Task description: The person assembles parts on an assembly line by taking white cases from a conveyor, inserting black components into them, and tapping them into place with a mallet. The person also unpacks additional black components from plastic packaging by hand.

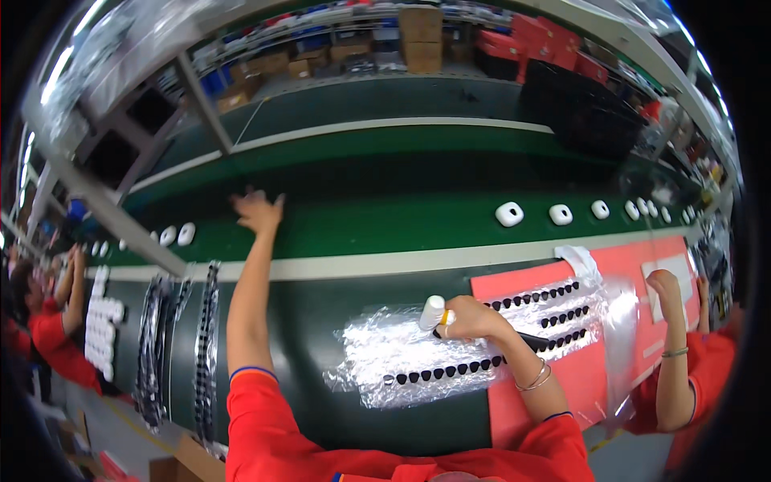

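Observation:
My left hand (259,213) reaches over the green conveyor belt (361,205), its fingers spread with nothing in them. A few white rounded housings (186,234) sit on the belt left of it. Above the crinkled clear plastic film (377,341) on the bench, my right hand (470,319) is closed round a white round-ended piece (432,312) with a yellow part beside it. A black stick-like part (533,341) shows behind this hand; whether it belongs to the held piece I cannot tell. Rows of small black pieces (450,371) lie on the film.
Several white housings with dark openings (509,214) stand on the belt to the right. A pink sheet (502,410) lies under the film. Black strips in clear plastic (206,345) lie at left. Co-workers in red sit at left (56,329) and right (683,377).

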A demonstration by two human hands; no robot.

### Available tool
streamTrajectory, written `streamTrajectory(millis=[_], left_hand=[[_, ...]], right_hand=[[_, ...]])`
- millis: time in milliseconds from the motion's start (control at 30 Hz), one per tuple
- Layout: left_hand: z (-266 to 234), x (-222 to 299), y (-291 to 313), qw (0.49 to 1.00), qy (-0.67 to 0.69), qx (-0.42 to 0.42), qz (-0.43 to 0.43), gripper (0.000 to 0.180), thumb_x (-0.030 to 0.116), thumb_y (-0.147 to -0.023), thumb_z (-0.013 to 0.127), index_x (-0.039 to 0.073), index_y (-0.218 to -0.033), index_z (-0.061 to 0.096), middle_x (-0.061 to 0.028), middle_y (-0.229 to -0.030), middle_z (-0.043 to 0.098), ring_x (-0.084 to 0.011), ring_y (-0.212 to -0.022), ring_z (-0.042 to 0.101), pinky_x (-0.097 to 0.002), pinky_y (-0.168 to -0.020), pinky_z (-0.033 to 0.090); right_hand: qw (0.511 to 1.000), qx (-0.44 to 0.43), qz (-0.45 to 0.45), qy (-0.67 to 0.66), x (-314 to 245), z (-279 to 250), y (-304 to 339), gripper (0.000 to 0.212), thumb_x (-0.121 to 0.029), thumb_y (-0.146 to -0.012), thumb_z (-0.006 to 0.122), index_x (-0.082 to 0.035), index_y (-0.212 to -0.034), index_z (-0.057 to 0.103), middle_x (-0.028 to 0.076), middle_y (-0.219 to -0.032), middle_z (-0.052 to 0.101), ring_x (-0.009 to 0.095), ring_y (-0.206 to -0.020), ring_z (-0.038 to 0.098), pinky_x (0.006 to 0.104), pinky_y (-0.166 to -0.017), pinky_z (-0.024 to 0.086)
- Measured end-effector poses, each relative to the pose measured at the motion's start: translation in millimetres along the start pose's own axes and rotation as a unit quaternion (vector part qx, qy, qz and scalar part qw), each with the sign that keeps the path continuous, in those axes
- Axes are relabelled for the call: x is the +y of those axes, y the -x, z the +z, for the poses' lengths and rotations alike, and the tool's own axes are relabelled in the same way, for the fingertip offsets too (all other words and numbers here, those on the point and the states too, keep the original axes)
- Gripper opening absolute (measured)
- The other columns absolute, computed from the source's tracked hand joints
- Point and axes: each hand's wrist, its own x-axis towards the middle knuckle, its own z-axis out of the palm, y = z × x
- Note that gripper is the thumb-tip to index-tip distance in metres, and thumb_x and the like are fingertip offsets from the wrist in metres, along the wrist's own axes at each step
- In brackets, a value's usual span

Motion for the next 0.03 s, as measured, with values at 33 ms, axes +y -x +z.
streamTrajectory(millis=[33], left_hand=[[-1.1,16.2,-6.4,1.0,0.003,0.003,0.018,0.089,0.049,-0.065,0.067,0.012,-0.134,0.024,-0.0263,-0.139,0.007,-0.0422,-0.127,0.009,-0.0615,-0.093,0.022]], right_hand=[[1.0,-0.003,-0.008,0.013,-1.8,1.6,0.2,0.032,-0.019,-0.062,0.062,0.0,-0.088,0.063,0.015,-0.066,0.062,0.02,-0.046,0.058,0.0307,-0.046,0.047]])
